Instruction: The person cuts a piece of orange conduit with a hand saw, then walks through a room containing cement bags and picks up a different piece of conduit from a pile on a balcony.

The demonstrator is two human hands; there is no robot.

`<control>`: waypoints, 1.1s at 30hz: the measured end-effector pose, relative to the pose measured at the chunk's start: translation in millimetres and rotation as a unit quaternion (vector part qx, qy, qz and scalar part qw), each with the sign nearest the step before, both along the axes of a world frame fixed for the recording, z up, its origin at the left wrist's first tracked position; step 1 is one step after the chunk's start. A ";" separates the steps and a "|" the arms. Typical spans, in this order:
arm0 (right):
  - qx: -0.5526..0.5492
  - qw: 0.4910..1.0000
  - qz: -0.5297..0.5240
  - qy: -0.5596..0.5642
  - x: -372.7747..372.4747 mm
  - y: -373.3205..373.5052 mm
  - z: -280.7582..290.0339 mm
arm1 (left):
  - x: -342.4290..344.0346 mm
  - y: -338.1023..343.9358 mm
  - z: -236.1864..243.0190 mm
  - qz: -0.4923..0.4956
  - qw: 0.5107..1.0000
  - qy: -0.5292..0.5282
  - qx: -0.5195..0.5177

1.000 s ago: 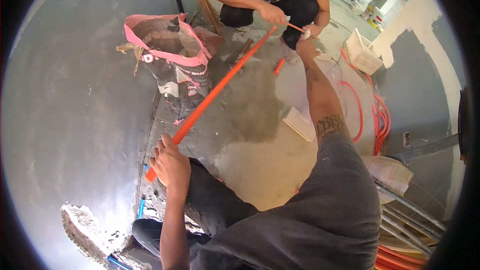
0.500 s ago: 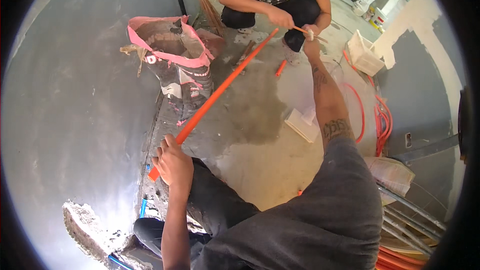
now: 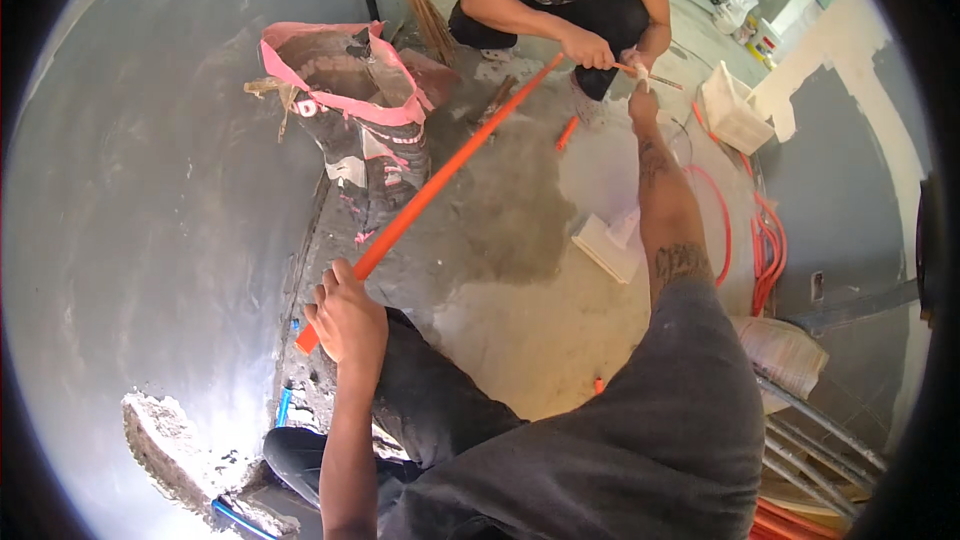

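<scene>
Orange pipe | inside left grip | near its lower end

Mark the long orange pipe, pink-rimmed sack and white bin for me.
Long orange pipe (image 3: 445, 178): head view, middle of its bare length.
Pink-rimmed sack (image 3: 348, 138): head view, outer wall below the rim.
White bin (image 3: 738, 124): head view, side wall.

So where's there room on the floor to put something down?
Bare floor shows between the orange pipe in the left hand and the flat white piece. More lies beside the trouser leg. It's crowded on the right, with red hoses and a white crate, and on the left by the pink-rimmed sack.
</scene>
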State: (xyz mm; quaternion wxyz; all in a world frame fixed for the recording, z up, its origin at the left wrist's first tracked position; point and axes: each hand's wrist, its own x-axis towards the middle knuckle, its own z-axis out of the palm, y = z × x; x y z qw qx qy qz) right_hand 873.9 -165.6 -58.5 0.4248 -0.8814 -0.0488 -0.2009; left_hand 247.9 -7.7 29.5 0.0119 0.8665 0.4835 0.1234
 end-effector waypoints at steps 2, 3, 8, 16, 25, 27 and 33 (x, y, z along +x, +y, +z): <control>-0.016 0.981 0.143 0.127 -28.1 25.6 3.7 | -12.2 5.0 1.7 0.021 0.999 0.018 0.019; -0.016 0.981 0.143 0.126 -26.8 29.9 4.2 | -10.3 2.8 1.1 0.019 0.999 0.019 0.024; -0.123 0.974 0.008 -0.192 40.9 23.8 16.3 | 11.4 -5.0 -3.2 -0.019 1.000 -0.003 0.007; -0.023 0.999 0.038 0.001 25.8 26.3 11.7 | 5.5 -6.4 1.8 -0.009 1.000 0.018 0.009; -0.052 0.995 0.022 -0.076 -34.0 87.0 -9.7 | -3.6 0.6 -0.5 0.016 1.000 0.022 0.016; 0.018 0.997 0.012 -0.069 -47.0 86.2 -12.0 | -2.6 0.2 3.2 0.007 1.000 0.020 0.003; 0.077 0.995 0.006 0.058 -63.8 68.5 1.4 | -1.3 0.1 -0.6 -0.005 1.000 -0.001 0.013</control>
